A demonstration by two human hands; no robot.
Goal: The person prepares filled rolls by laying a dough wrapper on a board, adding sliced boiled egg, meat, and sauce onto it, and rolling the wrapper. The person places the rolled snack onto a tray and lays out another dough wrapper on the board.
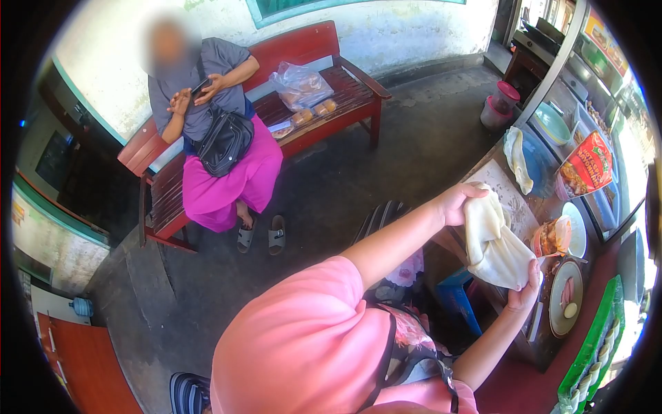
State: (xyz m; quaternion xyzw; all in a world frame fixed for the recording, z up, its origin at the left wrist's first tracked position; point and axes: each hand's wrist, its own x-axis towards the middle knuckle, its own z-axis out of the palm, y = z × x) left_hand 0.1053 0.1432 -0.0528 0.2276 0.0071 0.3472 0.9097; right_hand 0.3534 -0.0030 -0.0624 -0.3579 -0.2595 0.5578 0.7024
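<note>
My left hand [461, 204] grips the upper edge of a pale, limp crepe skin [491, 238], with fingers closed on it. My right hand [525, 286] pinches its lower corner, so it hangs folded between both hands above the worktable. Whether it is one layer or several, I cannot tell. Below it lies a wooden board [507, 193]. Close to my right hand is a round plate [576, 272] with pink sausage strips [567, 292] and an egg piece [570, 310]. An orange-filled tub [552, 238] stands beside that plate.
Behind the board are a blue plate [541, 155], a pale folded piece [517, 160] and a red mayonnaise packet [588, 164]. A green-edged tray [598, 352] holds wrapped rolls. A person [221, 138] with a phone sits on a red bench [303, 41] across the floor.
</note>
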